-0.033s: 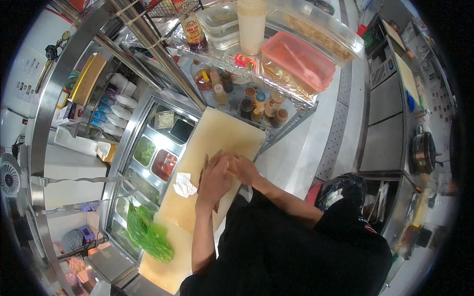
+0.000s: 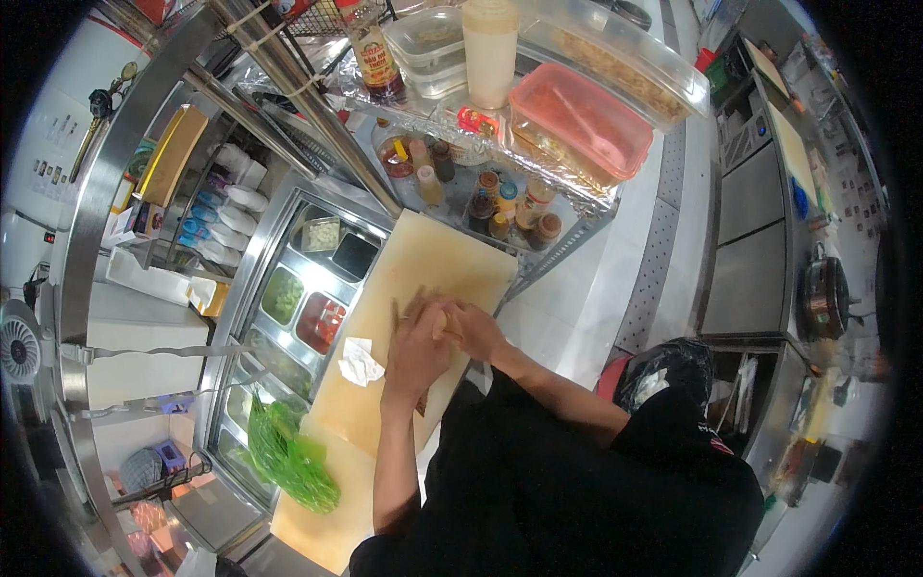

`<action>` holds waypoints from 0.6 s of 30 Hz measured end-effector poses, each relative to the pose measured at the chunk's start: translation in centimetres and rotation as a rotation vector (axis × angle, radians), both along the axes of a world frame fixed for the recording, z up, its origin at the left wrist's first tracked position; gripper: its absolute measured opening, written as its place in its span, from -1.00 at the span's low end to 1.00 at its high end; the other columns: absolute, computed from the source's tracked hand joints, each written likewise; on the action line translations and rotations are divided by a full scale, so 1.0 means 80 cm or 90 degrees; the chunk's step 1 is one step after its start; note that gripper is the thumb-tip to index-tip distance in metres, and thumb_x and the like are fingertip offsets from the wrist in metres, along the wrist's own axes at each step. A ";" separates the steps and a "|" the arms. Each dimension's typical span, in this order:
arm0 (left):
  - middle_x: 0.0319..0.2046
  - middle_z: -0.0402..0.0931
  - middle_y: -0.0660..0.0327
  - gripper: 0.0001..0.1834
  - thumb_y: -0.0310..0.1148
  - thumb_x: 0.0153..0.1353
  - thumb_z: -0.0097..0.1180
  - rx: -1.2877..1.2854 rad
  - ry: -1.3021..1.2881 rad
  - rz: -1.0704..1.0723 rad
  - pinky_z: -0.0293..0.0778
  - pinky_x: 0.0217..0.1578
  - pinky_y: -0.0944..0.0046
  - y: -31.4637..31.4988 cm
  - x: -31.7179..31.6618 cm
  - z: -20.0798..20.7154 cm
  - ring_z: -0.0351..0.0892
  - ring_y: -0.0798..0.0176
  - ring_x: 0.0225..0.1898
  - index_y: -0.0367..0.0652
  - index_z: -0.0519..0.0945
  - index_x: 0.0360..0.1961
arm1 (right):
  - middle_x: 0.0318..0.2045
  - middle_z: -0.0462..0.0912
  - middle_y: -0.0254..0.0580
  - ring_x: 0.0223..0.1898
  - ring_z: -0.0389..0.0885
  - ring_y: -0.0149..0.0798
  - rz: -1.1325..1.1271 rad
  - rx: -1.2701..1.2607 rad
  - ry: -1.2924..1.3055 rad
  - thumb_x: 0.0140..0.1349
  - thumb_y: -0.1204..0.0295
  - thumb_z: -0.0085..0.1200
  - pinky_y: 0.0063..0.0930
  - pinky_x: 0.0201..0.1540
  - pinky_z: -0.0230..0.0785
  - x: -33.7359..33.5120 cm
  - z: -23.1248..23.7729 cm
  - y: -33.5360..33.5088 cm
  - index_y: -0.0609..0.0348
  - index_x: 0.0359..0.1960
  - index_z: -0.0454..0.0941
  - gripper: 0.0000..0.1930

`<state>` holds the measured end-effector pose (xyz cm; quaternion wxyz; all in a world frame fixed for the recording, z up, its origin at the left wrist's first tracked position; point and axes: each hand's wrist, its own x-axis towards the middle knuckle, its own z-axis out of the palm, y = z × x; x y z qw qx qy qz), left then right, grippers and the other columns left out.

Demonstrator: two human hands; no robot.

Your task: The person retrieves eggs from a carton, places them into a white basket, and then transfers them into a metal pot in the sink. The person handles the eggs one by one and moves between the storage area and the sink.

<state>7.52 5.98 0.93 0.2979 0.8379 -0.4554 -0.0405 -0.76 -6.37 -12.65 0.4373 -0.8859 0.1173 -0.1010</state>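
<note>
Over the upper cutting board [image 2: 452,245], pale yellow, my left hand [image 2: 418,351] and my right hand [image 2: 473,332] meet. Their fingers are closed together around something small and tan, mostly hidden between them. A thin brown strip [image 2: 395,315] shows beyond the fingers of my left hand, and a reddish-brown piece [image 2: 421,402] shows beside its wrist; I cannot tell what either is. Left of my left hand, a crumpled white paper [image 2: 361,362] lies on the board. Nearer to me, a clear bag of green leaves [image 2: 293,457] rests partly on the lower cutting board [image 2: 322,539].
To the left, metal wells hold diced red pieces [image 2: 320,322] and chopped greens [image 2: 283,294]. Beyond the boards are several sauce bottles [image 2: 505,202], a foil-covered shelf [image 2: 433,115] and a pink-lidded container [image 2: 582,115]. A black-lined bin [image 2: 663,370] stands at the right.
Both hands stay in nearly the same place, with a slight shift of the fingers. The brown strip beside my left hand shows less.
</note>
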 end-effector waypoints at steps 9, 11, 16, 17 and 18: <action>0.11 0.61 0.07 -0.55 -0.29 0.15 0.38 0.120 -0.065 -0.022 0.17 0.43 -0.24 -0.007 0.003 0.006 0.57 -0.07 0.22 -0.12 0.63 0.08 | 0.10 0.64 0.04 0.12 0.61 0.21 0.071 -0.060 -0.090 0.24 0.36 0.32 -0.01 0.14 0.50 0.008 -0.006 -0.013 -0.02 0.29 0.47 -0.44; 0.06 0.64 0.10 -0.60 -0.34 0.16 0.39 0.025 -0.140 0.023 0.30 0.35 -0.16 -0.005 0.001 0.002 0.58 -0.10 0.18 -0.09 0.66 0.05 | 0.07 0.65 0.04 0.11 0.62 0.20 0.019 -0.005 -0.030 0.23 0.34 0.33 -0.01 0.14 0.50 0.008 -0.006 -0.012 -0.01 0.29 0.48 -0.44; 0.05 0.63 0.07 -0.56 -0.33 0.18 0.38 0.248 0.045 0.116 0.42 0.25 -0.12 -0.001 0.008 -0.005 0.58 -0.11 0.16 -0.10 0.66 0.11 | 0.05 0.66 0.03 0.11 0.62 0.20 0.036 0.003 0.016 0.24 0.30 0.34 -0.03 0.14 0.50 0.005 0.001 -0.014 0.03 0.29 0.47 -0.43; 0.05 0.63 0.06 -0.54 -0.30 0.18 0.39 0.234 0.034 0.048 0.44 0.23 -0.12 0.001 0.011 -0.004 0.58 -0.11 0.16 -0.11 0.65 0.12 | 0.06 0.66 0.02 0.12 0.61 0.20 0.042 0.015 0.028 0.24 0.30 0.34 -0.03 0.14 0.50 0.004 0.003 -0.014 0.03 0.29 0.47 -0.42; 0.01 0.63 0.06 -0.53 -0.29 0.18 0.40 0.155 -0.020 -0.004 0.46 0.20 -0.11 0.003 0.013 -0.003 0.59 -0.10 0.12 -0.12 0.65 0.12 | 0.07 0.66 0.02 0.12 0.61 0.20 0.047 0.028 0.042 0.24 0.30 0.34 -0.04 0.14 0.50 0.005 0.005 -0.014 0.04 0.30 0.47 -0.42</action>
